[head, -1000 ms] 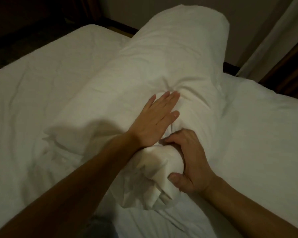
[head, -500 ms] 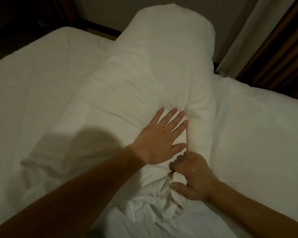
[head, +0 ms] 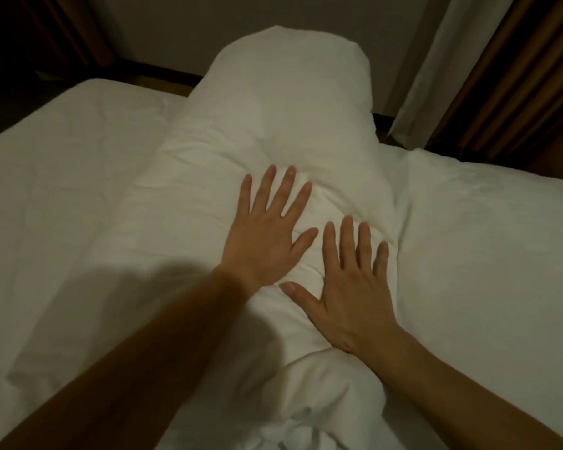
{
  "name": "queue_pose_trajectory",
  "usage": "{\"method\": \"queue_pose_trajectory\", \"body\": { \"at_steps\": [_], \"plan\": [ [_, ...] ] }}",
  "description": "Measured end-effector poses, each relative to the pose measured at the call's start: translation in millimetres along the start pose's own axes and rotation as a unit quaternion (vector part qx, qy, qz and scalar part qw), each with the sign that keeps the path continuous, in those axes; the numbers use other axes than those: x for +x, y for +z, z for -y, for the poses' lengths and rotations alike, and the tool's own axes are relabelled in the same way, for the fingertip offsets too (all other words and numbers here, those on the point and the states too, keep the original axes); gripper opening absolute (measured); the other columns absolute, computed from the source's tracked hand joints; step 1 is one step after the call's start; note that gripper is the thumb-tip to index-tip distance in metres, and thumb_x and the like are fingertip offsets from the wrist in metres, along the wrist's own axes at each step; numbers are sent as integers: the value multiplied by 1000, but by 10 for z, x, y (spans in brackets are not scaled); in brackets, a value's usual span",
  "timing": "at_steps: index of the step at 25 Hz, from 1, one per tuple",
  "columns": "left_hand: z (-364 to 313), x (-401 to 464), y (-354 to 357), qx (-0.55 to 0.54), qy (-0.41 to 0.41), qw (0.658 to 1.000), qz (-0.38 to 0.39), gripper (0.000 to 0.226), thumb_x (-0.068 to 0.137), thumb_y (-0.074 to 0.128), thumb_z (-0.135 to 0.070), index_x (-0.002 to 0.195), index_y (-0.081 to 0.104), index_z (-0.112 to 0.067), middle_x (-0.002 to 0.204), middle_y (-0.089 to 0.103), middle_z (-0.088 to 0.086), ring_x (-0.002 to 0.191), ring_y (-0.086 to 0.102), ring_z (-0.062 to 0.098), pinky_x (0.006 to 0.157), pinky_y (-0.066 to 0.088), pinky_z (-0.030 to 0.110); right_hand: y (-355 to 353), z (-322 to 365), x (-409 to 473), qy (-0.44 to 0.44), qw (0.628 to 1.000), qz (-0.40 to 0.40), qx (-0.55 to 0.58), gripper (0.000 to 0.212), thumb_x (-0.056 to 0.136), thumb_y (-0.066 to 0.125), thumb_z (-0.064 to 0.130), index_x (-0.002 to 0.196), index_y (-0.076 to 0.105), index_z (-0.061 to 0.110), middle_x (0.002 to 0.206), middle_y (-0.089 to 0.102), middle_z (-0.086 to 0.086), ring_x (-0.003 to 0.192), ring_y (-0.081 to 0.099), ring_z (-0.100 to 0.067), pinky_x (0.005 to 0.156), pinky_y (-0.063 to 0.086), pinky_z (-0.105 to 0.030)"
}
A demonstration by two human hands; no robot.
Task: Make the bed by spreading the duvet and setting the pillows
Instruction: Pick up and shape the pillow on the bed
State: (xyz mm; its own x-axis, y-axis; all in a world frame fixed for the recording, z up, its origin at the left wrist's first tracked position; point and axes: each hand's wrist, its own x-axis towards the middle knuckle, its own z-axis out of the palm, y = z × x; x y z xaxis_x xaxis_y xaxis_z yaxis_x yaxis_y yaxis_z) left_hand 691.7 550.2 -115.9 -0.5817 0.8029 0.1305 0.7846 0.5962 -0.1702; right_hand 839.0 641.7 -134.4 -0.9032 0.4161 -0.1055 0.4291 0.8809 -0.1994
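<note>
A white duvet (head: 283, 125) lies bunched in a long thick roll down the middle of the bed (head: 62, 190), its far end reaching the wall side. My left hand (head: 267, 235) presses flat on the roll with fingers spread. Just to its right and nearer to me, my right hand (head: 351, 297) also lies flat on the roll, fingers straight and thumb out. The crumpled near end of the duvet (head: 306, 427) sits below my wrists. No separate pillow can be made out.
White sheet covers the mattress on both sides of the roll, left and right (head: 485, 254). A pale curtain (head: 436, 60) and brown drapes (head: 517, 76) hang at the back right. A dark headboard or wall strip runs behind the bed.
My right hand has let go of the bunched duvet end and now lies flat on the roll. The left hand stays pressed flat, shifted slightly up the roll.
</note>
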Motion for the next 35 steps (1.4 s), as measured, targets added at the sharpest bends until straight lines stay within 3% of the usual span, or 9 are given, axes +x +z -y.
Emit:
{"method": "queue_pose_trajectory", "body": {
  "at_steps": [4,6,9,12,17,22,25,32,35],
  "plan": [
    [-326,32,65,-10,29,998,51,84,89,-12,-67,157,9,-23,164,-3,8,150,-8,32,118,-3,56,183,-285,-85,49,998,33,-3,114,69,-14,94,153,-25,18,160,-26,-12,150,-20,-32,121,-4,-56],
    [-290,123,-91,-51,20,998,27,88,85,-19,-68,157,9,-26,165,0,5,150,-6,29,119,-4,53,45,-275,-91,59,997,5,42,115,67,-16,95,154,-24,20,161,-28,-9,151,-20,-30,122,-9,-52],
    [111,412,-372,-108,-50,992,-49,74,92,-5,-64,156,10,-29,164,4,3,151,-1,25,120,-3,50,-354,-166,184,72,987,-74,123,103,77,-1,91,156,-20,26,162,-27,0,150,-24,-23,119,-16,-45],
    [470,774,-522,-78,-116,990,-16,77,89,-5,-69,156,2,-32,165,-2,1,150,-4,29,119,-7,53,-679,-69,808,88,980,-130,125,94,82,0,85,156,-18,29,164,-24,2,151,-20,-26,122,-7,-53],
    [650,1231,-458,-82,-128,987,54,85,78,-6,-75,154,-6,-37,165,-2,0,150,0,35,119,-1,57,-824,47,1696,120,973,-111,161,92,80,6,82,157,-13,35,166,-16,-1,152,-6,-35,121,4,-60],
    [642,1217,-49,-80,-102,986,108,85,78,-9,-76,153,-11,-36,165,-6,-1,150,-3,34,118,-3,58,-498,-25,2003,189,968,-79,148,95,75,6,89,153,-17,40,166,3,-11,148,19,-41,118,20,-56],
    [524,1196,162,-70,-84,986,127,83,83,-5,-77,154,-11,-34,164,-8,0,149,-7,36,116,-7,60,-238,-107,1904,193,967,-76,151,99,75,7,89,156,-14,34,158,20,-15,135,39,-37,109,35,-49],
    [107,1079,191,-57,-36,991,116,86,82,-6,-78,156,-4,-33,164,-4,5,149,-6,37,115,-7,62,-220,-604,1439,231,966,21,111,112,73,7,93,159,-4,21,157,20,-23,132,42,-41,108,36,-48],
    [188,1403,34,-75,-48,994,62,80,88,6,-74,156,4,-31,164,0,7,149,-4,32,116,-4,61,-366,-573,1482,227,968,-24,105,104,78,4,90,159,-5,24,161,16,-18,139,34,-39,113,30,-49]
  ]
}}
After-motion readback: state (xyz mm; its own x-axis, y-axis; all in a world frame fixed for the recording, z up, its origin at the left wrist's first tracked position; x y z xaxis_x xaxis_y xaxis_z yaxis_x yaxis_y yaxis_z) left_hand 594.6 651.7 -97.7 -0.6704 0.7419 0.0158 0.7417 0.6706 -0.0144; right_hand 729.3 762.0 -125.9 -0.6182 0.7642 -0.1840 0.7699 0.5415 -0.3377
